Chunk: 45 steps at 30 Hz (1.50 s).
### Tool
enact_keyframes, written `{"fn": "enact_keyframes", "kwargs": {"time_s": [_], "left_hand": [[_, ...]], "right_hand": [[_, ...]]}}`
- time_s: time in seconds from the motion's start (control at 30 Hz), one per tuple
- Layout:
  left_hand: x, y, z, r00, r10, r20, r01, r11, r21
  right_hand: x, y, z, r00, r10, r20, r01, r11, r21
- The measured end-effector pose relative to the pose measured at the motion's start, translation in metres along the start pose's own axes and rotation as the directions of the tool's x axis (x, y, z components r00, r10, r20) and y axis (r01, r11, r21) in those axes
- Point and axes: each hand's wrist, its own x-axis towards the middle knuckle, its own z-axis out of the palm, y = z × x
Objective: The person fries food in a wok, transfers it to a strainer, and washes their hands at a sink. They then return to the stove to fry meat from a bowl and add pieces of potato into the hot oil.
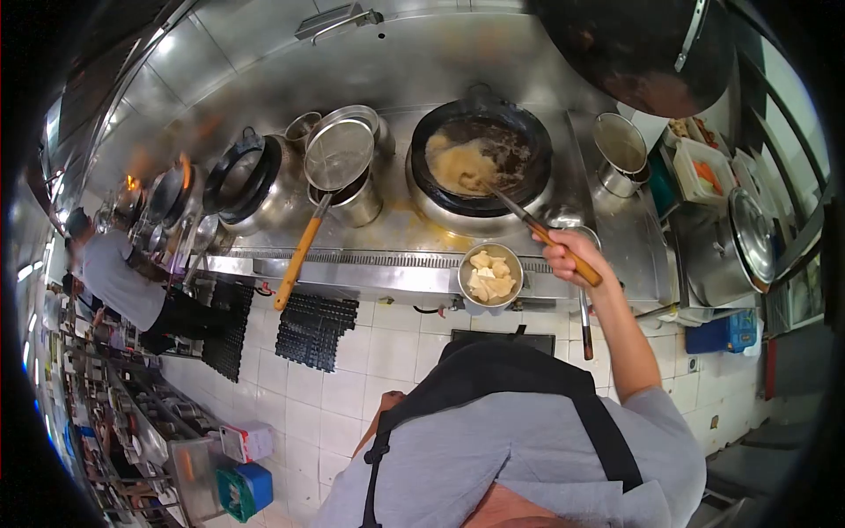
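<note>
The steel stove table (378,264) shows a yellowish film around the burner ring, so anything set down there could slide. On it sits the big black wok (519,132), partly filled with frothy golden-brown liquid and a pale mass. It looks like hot oil or sauce, and a hard stir would likely throw it over the near rim toward the person's forearm. A long-handled strainer (339,154) rests on a pot to the left. Its orange handle juts past the table's front edge, where a hip or sleeve could catch it and tip it onto the tiled floor (352,370). A metal bowl (491,275) of pale chunks stands right at the front edge, just beside the working hand, and a careless pull back could knock it off. The ladle (519,209) reaches from the wok's contents back to the right hand (563,251), whose grip is wrapped tight round the wooden handle; greasy fingers could let it twist and spill. The left hand (388,403) hangs low by the apron, mostly hidden, and I cannot tell whether its grip is spread or closed
</note>
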Motion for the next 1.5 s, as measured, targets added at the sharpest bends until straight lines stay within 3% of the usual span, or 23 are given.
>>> {"fn": "enact_keyframes", "kwargs": {"time_s": [0.07, 0.1, 0.13, 0.17, 0.33, 0.4, 0.43, 0.5, 0.53, 0.57, 0.6, 0.67, 0.7, 0.8, 0.9, 0.93, 1.03, 1.13, 1.27, 1.33, 1.4, 1.43, 1.5], "left_hand": [[0.002, -0.003, 0.002, 0.924, 0.379, 0.053, -0.367, 0.840, 0.400], [-0.003, 0.016, -0.006, 0.986, 0.156, 0.052, -0.161, 0.980, 0.114], [-0.008, 0.037, -0.015, 0.995, -0.090, 0.047, 0.099, 0.960, -0.261], [-0.020, 0.084, -0.034, 0.948, -0.317, 0.041, 0.287, 0.789, -0.543], [-0.029, 0.128, -0.047, 0.879, -0.473, 0.056, 0.412, 0.697, -0.587], [-0.034, 0.117, -0.041, 0.871, -0.481, 0.098, 0.425, 0.640, -0.639], [-0.040, 0.104, -0.031, 0.931, -0.366, 0.010, 0.291, 0.721, -0.629], [-0.039, 0.060, -0.009, 0.965, 0.053, -0.256, -0.111, 0.969, -0.219], [-0.042, 0.033, 0.002, 0.911, 0.287, -0.296, -0.288, 0.957, 0.042], [-0.037, 0.010, 0.014, 0.957, 0.263, -0.121, -0.212, 0.921, 0.327], [-0.041, -0.003, 0.023, 0.979, 0.186, -0.083, -0.155, 0.945, 0.289], [-0.042, -0.006, 0.032, 0.978, -0.193, -0.084, 0.173, 0.964, -0.201], [-0.045, 0.000, 0.032, 0.958, -0.278, -0.072, 0.244, 0.919, -0.309], [-0.045, 0.022, 0.028, 0.934, -0.353, -0.051, 0.301, 0.857, -0.419], [-0.034, 0.026, 0.022, 0.935, -0.352, 0.047, 0.339, 0.847, -0.410], [-0.028, 0.001, 0.030, 0.936, -0.350, 0.033, 0.332, 0.848, -0.413], [-0.040, 0.096, -0.022, 0.914, -0.405, 0.009, 0.349, 0.775, -0.527], [-0.031, 0.114, -0.031, 0.878, -0.473, 0.079, 0.428, 0.698, -0.574], [-0.022, 0.115, -0.034, 0.884, -0.462, 0.069, 0.407, 0.690, -0.599], [-0.025, 0.118, -0.030, 0.895, -0.446, 0.030, 0.377, 0.716, -0.587], [-0.035, 0.108, -0.020, 0.921, -0.389, 0.028, 0.326, 0.727, -0.605], [-0.026, 0.042, 0.004, 0.971, 0.214, -0.108, -0.223, 0.971, -0.080], [-0.026, 0.016, 0.027, 0.985, -0.151, -0.085, 0.104, 0.905, -0.412]], "right_hand": [[0.023, 0.008, -0.002, 0.999, -0.019, 0.031, 0.017, 0.998, 0.066], [0.029, 0.008, -0.001, 0.998, -0.030, 0.047, 0.026, 0.995, 0.097], [0.030, 0.007, 0.002, 0.997, -0.040, 0.059, 0.036, 0.998, 0.056], [0.028, 0.007, 0.005, 0.996, -0.048, 0.071, 0.047, 0.999, 0.017], [0.015, 0.003, 0.019, 0.993, -0.097, 0.063, 0.103, 0.988, -0.113], [0.031, 0.007, 0.009, 0.987, -0.159, -0.017, 0.145, 0.936, -0.321], [0.035, 0.010, 0.006, 0.980, -0.195, -0.052, 0.155, 0.894, -0.419], [0.031, 0.009, 0.021, 0.972, -0.226, -0.058, 0.169, 0.853, -0.493], [0.028, 0.013, 0.025, 0.969, -0.238, -0.067, 0.169, 0.836, -0.522], [0.030, 0.013, 0.019, 0.961, -0.270, -0.056, 0.185, 0.784, -0.593], [0.027, 0.018, 0.020, 0.946, -0.317, -0.072, 0.182, 0.700, -0.691], [0.019, 0.023, 0.029, 0.905, -0.420, -0.068, 0.163, 0.492, -0.855], [0.013, 0.021, 0.036, 0.901, -0.422, -0.100, 0.128, 0.479, -0.869], [0.034, 0.017, 0.024, 0.935, -0.347, -0.067, 0.079, 0.390, -0.917], [0.071, 0.009, 0.001, 0.962, -0.274, -0.012, 0.137, 0.520, -0.843], [0.074, 0.008, 0.007, 0.935, -0.353, -0.013, 0.162, 0.462, -0.872], [0.094, 0.019, 0.014, 0.797, -0.599, 0.074, 0.253, 0.221, -0.942], [0.119, 0.013, 0.008, 0.916, -0.400, 0.008, 0.135, 0.292, -0.947], [0.104, 0.017, 0.009, 0.921, -0.388, -0.040, 0.193, 0.542, -0.818], [0.096, 0.035, 0.014, 0.884, -0.467, -0.010, 0.215, 0.426, -0.879], [0.076, 0.029, 0.018, 0.932, -0.362, 0.026, 0.185, 0.413, -0.892], [0.062, 0.024, 0.018, 0.945, -0.328, 0.002, 0.176, 0.502, -0.847], [0.038, 0.012, 0.012, 0.966, -0.257, -0.034, 0.151, 0.663, -0.733]]}}
